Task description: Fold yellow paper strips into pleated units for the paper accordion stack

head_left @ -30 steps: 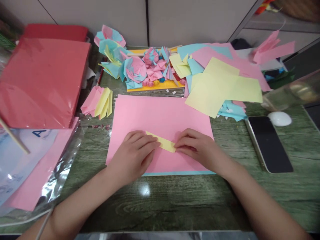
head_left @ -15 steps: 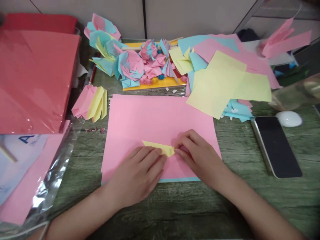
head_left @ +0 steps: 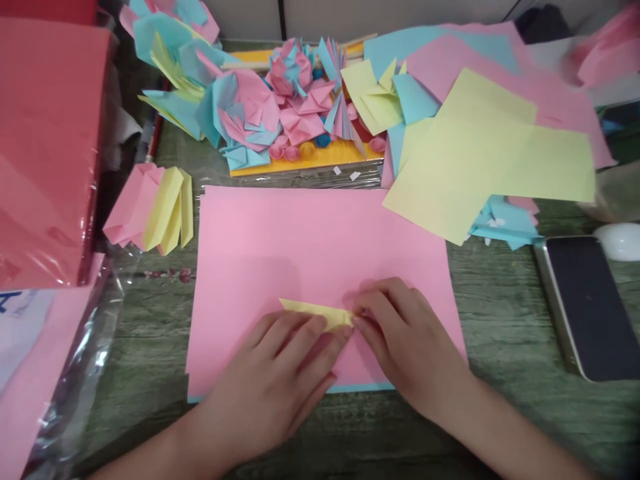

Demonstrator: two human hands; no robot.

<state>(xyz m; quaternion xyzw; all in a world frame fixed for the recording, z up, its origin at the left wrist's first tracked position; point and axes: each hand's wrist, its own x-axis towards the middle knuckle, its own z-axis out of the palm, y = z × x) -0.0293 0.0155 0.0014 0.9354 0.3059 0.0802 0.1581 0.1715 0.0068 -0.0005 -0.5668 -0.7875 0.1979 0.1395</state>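
A small strip of folded yellow paper (head_left: 320, 312) lies on a pink sheet (head_left: 280, 233), which rests on a stack with a blue edge showing below. My left hand (head_left: 280, 373) holds the strip down, its fingertips pressed on the front edge and middle. At the strip's right end, the thumb and index finger of my right hand (head_left: 405, 340) pinch the tip. Part of the yellow strip is hidden beneath my left fingers. The fingertips of both hands nearly meet.
Folded pink and yellow paper pieces (head_left: 155, 207) sit left of the stack. Behind are blue and pink paper flowers (head_left: 250, 107) and loose yellow sheets (head_left: 465, 160). A phone (head_left: 590, 307) and a white mouse (head_left: 620, 241) lie right, a red package (head_left: 50, 147) left.
The view has shifted closer and slightly down, so things at the sides sit further out. My left index finger has moved rightward along the yellow strip, towards the right fingertips.
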